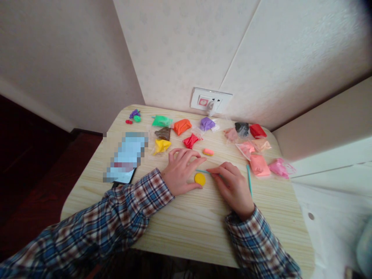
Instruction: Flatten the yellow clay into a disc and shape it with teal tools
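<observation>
A flat yellow clay disc [200,179] lies on the table in front of me. My left hand [183,170] is beside it with fingers apart, the thumb at the disc's lower left edge. In my right hand [231,182] a thin blue clay tool [202,171] is pinched between thumb and fingers, its tip pointing left just above the disc. Whether the tip touches the clay I cannot tell. Beyond the disc sits a small pink and yellow clay piece [208,152]. A second turquoise tool [249,181] lies right of my right hand.
Bags of clay, among them yellow [162,146], orange [182,126], purple [207,124] and coral [259,166], line the table's back and right. Small clay grapes [135,114] sit at the back left. A phone [128,159] lies left. Behind is a wall socket [211,100].
</observation>
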`<state>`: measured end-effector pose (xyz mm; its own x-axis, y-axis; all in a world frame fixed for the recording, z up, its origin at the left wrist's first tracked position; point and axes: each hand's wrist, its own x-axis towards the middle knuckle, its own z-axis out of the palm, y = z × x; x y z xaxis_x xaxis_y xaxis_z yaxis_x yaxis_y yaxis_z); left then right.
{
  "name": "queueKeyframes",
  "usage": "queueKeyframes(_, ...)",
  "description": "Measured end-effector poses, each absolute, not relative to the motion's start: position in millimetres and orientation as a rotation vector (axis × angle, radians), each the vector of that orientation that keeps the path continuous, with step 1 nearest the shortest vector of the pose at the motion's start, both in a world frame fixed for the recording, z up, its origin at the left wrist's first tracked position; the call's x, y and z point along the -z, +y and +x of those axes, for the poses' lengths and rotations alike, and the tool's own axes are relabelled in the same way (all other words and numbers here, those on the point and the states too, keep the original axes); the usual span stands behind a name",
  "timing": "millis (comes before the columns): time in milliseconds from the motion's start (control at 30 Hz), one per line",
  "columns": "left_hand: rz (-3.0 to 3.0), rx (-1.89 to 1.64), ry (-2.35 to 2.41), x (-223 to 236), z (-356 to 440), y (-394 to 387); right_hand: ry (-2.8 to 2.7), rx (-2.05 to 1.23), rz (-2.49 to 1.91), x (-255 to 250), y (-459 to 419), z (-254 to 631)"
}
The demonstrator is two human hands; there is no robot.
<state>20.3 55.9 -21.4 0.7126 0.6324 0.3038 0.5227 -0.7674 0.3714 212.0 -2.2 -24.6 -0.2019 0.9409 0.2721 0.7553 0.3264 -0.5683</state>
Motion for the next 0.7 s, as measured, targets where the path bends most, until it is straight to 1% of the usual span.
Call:
queueKeyframes(100, 2.657, -0.598, 0.923, 19.2, 22.7, 55.4, -2.05, -0.44, -1.469, 24.0, -0.8, 205.3)
queueKeyframes(333, 2.638, -0.628, 0.937, 21.1, 20.3, 57.8, -2.027, -0.372, -1.514, 24.4, -1.7, 212.1)
queueKeyframes(567, 2.668, -0.61, 0.943, 19.9, 22.2, 57.1, -2.057, -0.436, -1.504, 23.9, -0.7, 204.7)
queueKeyframes(700, 2.632, -0.632, 0.957, 20.0, 20.9, 58.6, -2.052, -0.394, -1.505, 24.0, -1.5, 207.8)
